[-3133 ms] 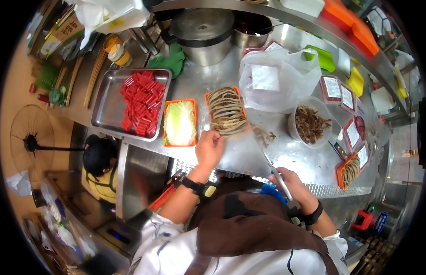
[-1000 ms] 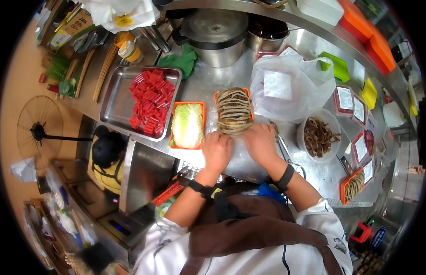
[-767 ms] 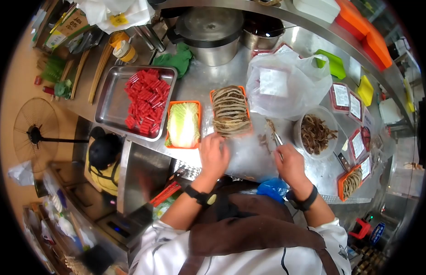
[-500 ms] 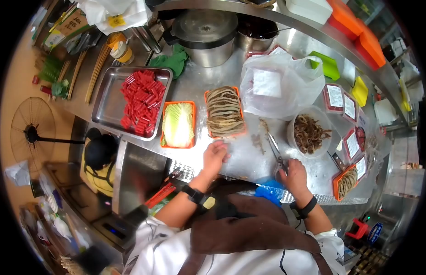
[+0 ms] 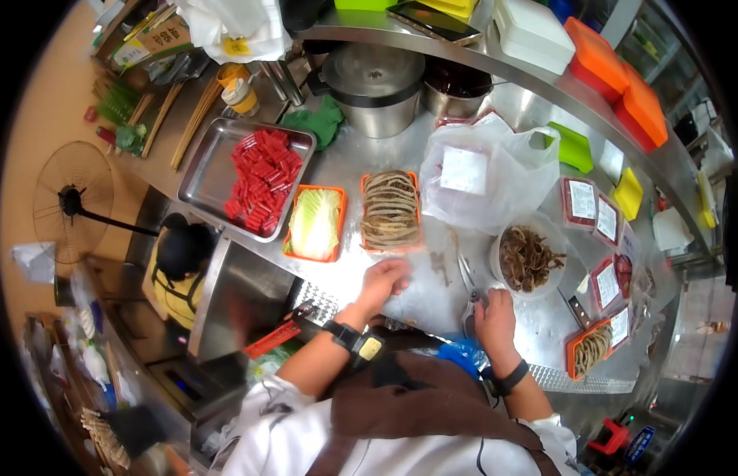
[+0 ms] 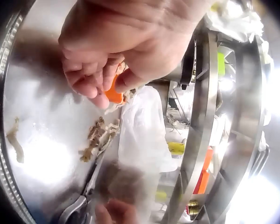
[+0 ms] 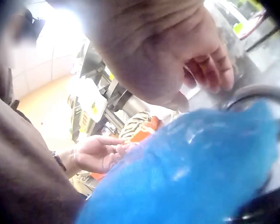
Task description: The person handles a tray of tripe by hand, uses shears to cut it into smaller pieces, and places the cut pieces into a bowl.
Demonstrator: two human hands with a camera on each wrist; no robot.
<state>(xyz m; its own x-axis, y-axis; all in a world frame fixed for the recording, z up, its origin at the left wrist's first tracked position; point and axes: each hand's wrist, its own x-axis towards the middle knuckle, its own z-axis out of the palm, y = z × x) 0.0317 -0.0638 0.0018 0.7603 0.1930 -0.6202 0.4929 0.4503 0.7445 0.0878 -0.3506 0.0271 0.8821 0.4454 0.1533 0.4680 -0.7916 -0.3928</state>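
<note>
In the head view, my left hand (image 5: 382,287) hovers in front of an orange tray (image 5: 420,208) with its fingers loosely curled round nothing. Grey-brown strips (image 5: 389,210) lie side by side across that tray. Scissors (image 5: 465,272) lie on the steel counter, blades pointing away from me. Beside their handles is my right hand (image 5: 496,319); in the right wrist view its fingers (image 7: 213,77) bend loosely over a ring handle (image 7: 263,89). Brown scraps (image 5: 441,266) lie left of the blades. A tub (image 5: 498,262) of darker brown strips stands to the right.
An orange tray of cabbage (image 5: 313,222) and a steel pan (image 5: 202,178) of red pieces are at left. Behind stand a lidded pot (image 5: 377,103) and a white plastic bag (image 5: 496,194). Another strip tray (image 5: 592,351) sits far right. A blue bag (image 7: 191,172) hangs by the front edge.
Earlier my right hand held the scissors, then both hands were at the strip tray's front edge. Both have since drawn back toward me, the right to the scissors' handles on the counter.
</note>
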